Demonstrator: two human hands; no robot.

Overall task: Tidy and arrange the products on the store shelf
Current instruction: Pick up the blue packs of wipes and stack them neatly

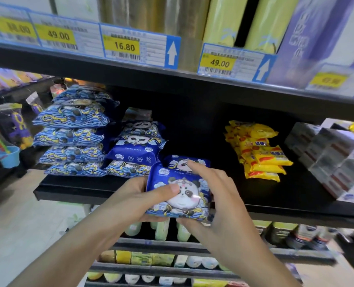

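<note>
Store shelving fills the frame, with a black shelf [85, 189] running across the middle and price tags [124, 46] clipped along the shelf edge above it; four tags read clearly, two marked 49.00, one 16.80 and one blurred at far upper left.

At centre, both hands hold one blue panda pack [179, 195] just in front of the black shelf's edge. The left hand [138, 195] grips its left side, thumb lying across the panda face and fingers curled underneath. The right hand [215, 195] holds the right side, with its index finger stretched over the top onto a second blue panda pack [184, 161] that sits just behind the first; its thumb presses the bottom edge. Both grips are closed on the front pack.

On the shelf at left, a stack of blue wave-patterned packs [71, 137] stands at least five high. Just right of it is a shorter pile of panda packs [137, 146], about three, with the bottom one showing the wave pattern.

Right of centre, well apart from the hands, lies a heap of yellow packets [261, 152]; about six or seven can be made out. At far right, white boxes [337, 160] are stacked in a block; their count cannot be told.

Upper shelf, right of centre, two pale yellow rolls [223, 21] stand upright beside a purple box [308, 38].
</note>
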